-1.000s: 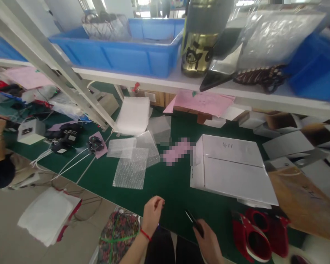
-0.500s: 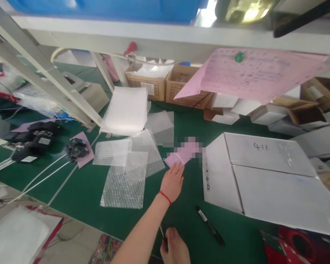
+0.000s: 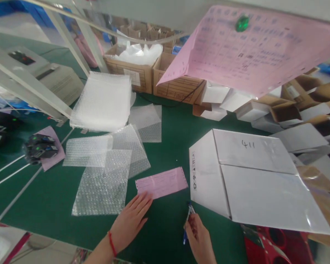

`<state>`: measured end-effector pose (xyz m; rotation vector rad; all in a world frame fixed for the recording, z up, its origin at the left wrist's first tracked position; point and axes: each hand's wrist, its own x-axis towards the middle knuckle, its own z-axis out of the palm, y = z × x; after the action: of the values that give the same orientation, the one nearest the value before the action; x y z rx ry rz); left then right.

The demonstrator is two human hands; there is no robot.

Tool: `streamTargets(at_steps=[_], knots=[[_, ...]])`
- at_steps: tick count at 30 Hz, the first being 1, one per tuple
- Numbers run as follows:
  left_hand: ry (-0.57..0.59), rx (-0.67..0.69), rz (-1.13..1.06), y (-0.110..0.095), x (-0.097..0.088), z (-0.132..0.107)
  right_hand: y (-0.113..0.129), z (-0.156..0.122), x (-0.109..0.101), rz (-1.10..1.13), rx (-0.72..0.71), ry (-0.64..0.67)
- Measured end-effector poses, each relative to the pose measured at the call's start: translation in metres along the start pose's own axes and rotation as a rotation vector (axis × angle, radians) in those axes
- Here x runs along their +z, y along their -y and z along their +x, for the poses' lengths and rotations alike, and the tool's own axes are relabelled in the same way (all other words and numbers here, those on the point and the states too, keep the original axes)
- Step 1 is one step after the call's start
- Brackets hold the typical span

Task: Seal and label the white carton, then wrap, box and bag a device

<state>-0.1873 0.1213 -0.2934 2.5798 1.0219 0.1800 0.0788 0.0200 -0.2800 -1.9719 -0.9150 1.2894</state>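
Note:
My left hand (image 3: 132, 219) lies flat with fingers stretched out on the green table (image 3: 167, 154), its fingertips on the lower left corner of a pink paper slip (image 3: 161, 182). My right hand (image 3: 199, 238) is closed round a blue pen (image 3: 188, 216), tip pointing up toward the slip. A closed white carton (image 3: 253, 179) marked "411" sits just right of the pen and slip.
Bubble-wrap sheets (image 3: 104, 176) lie left of the slip, a thicker stack (image 3: 103, 102) behind them. Brown cartons (image 3: 154, 77) and small white boxes (image 3: 253, 110) line the back. A large pink sheet (image 3: 250, 47) hangs overhead. Black devices (image 3: 38, 148) with cables at left; red items (image 3: 277, 242) at bottom right.
My left hand drew the pink slip back toward me and now rests flat on its corner. My right hand has come up holding a blue pen. The view has moved closer in.

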Motion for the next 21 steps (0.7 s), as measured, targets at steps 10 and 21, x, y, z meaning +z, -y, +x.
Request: streamTargets(at_steps=[10, 21], knots=[[-0.061, -0.199, -0.217, -0.032, -0.046, -0.041, 0.046, -0.002, 0.018, 0.545, 0.043, -0.002], [-0.019, -0.48, -0.616, -0.101, -0.038, 0.032, 0.073, 0.01, 0.036, 0.668, 0.078, 0.178]])
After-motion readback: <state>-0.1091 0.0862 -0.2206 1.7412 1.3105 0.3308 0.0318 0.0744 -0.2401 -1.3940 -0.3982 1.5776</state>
